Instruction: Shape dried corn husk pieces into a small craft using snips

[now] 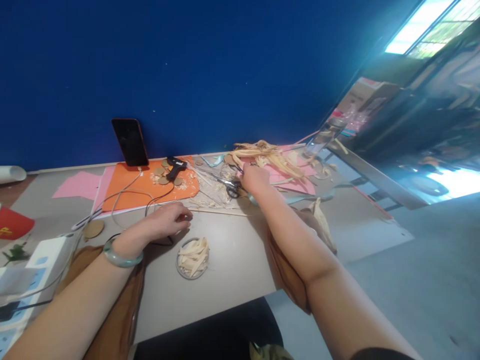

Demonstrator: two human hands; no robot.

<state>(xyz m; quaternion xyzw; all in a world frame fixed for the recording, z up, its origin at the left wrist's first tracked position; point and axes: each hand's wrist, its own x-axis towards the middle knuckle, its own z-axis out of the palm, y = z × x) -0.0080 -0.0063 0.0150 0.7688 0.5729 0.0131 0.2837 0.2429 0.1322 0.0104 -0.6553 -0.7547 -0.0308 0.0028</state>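
Note:
My left hand (170,220), with a pale green bangle on its wrist, rests at the table's front half. Its fingers curl loosely, with a gap to the thumb and nothing visible between them. Farther forward, my right hand (255,179) reaches down among the craft materials, fingers bent together around a small dark thing whose kind I cannot make out. Black-handled scissors (232,189) lie just left of that hand. Behind it spreads a bundle of dried, straw-coloured husk strips (277,159). Between my arms stands a round dish (179,267) of pale cut strips (193,256).
A black glue gun (176,167) and round wooden discs (161,179) lie on orange paper (120,187). A phone (130,142) leans on the blue wall (202,75). Cables cross the left side near a white power strip (48,252). Pink paper (305,185) lies right.

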